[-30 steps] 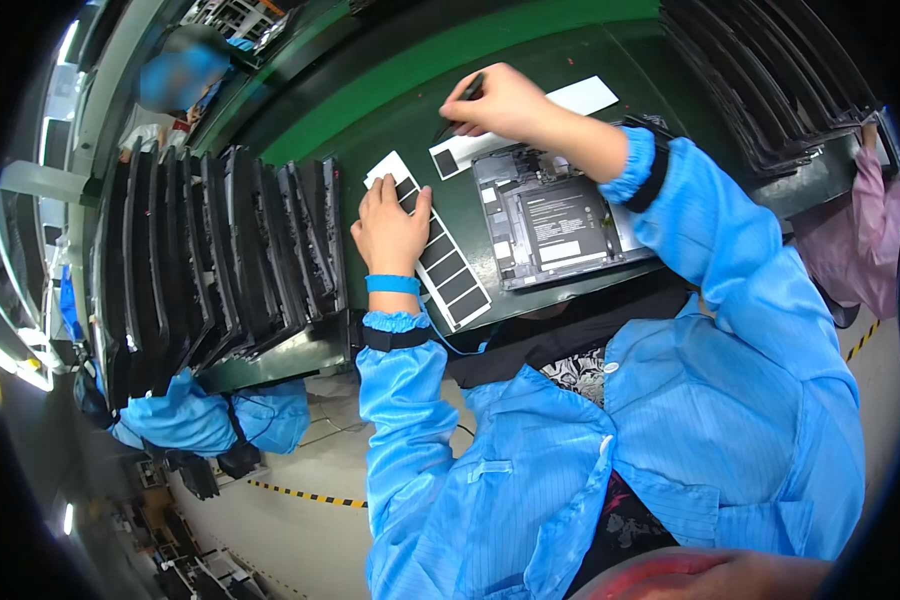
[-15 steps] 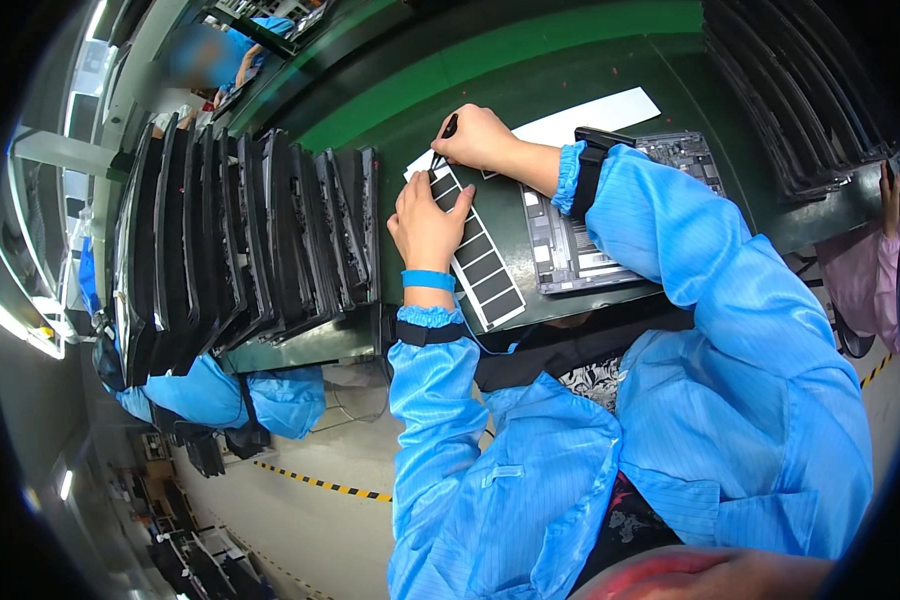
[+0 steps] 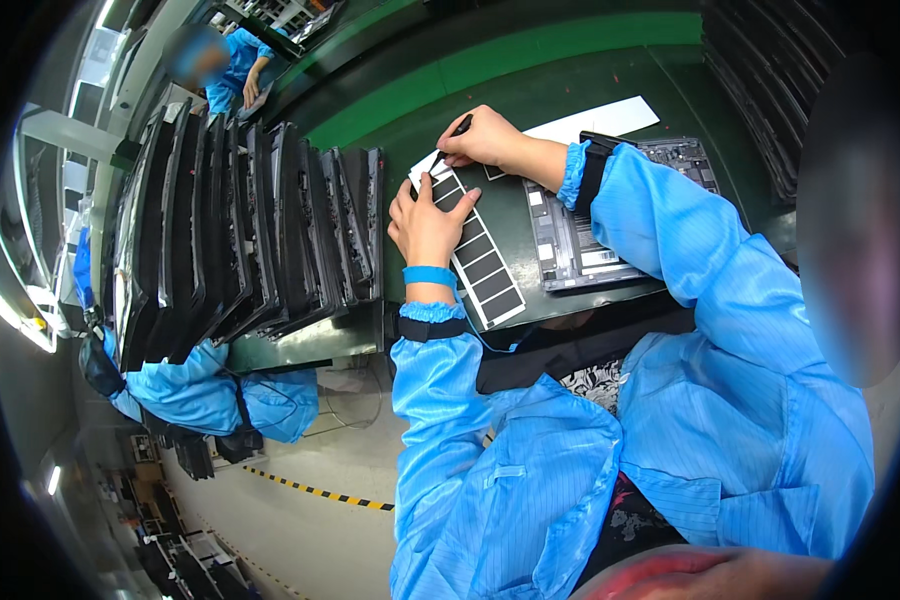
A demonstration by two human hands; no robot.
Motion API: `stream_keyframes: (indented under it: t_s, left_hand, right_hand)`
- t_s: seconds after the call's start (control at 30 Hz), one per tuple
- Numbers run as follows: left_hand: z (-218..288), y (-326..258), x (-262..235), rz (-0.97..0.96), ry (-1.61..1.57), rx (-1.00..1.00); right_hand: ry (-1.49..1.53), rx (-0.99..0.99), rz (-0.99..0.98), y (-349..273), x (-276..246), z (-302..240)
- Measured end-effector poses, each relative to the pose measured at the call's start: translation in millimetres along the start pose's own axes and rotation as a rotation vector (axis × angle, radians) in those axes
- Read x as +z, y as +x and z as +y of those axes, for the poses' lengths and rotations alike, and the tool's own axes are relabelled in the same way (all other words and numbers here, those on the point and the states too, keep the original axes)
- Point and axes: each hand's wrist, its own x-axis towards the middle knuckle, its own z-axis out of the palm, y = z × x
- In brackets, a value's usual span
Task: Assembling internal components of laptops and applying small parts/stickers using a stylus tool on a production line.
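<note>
Glossy black rectangles, set in a row on a long white backing strip (image 3: 478, 258), lie slantwise on the dark green desk (image 3: 570, 80), and the person's left hand (image 3: 425, 225) rests flat on the strip's upper part, fingers spread and pressing it down, gripping nothing. The right hand (image 3: 482, 138) hovers at the strip's far end, its grip closed around a thin black pen-like tool (image 3: 454, 133) whose tip meets the topmost patch. Just beside the strip, to the right, sits an opened laptop base (image 3: 580, 235), a flat grey shell with ribbed and boxed parts inside and pale labels on them; the right forearm crosses over its upper edge. A plain white sheet (image 3: 595, 122) lies behind the right wrist. Both arms wear smooth, slightly shiny blue smock sleeves with gathered elastic cuffs, a bright blue band (image 3: 430, 276) circling the left wrist and a dark band on the right one. To the left, a rack of thin dark panels (image 3: 240, 235) stands on edge, packed close like files. Another person in the same blue cloth (image 3: 238, 62) works at the far upper left
</note>
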Motion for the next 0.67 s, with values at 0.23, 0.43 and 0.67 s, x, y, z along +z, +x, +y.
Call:
stream_keyframes:
  t_s: [0.23,0.43,0.67]
  left_hand:
    - [2,1,3,-0.054,-0.010,-0.033]
    - [1,1,-8,0.131,-0.108,0.092]
    - [97,-35,-54,-0.348,-0.711,0.523]
  right_hand:
    - [0.165,-0.094,-0.070,-22,-16,-25]
    - [0.120,-0.155,0.043,-105,-67,-85]
    - [0.010,-0.231,0.501,-219,-181,-47]
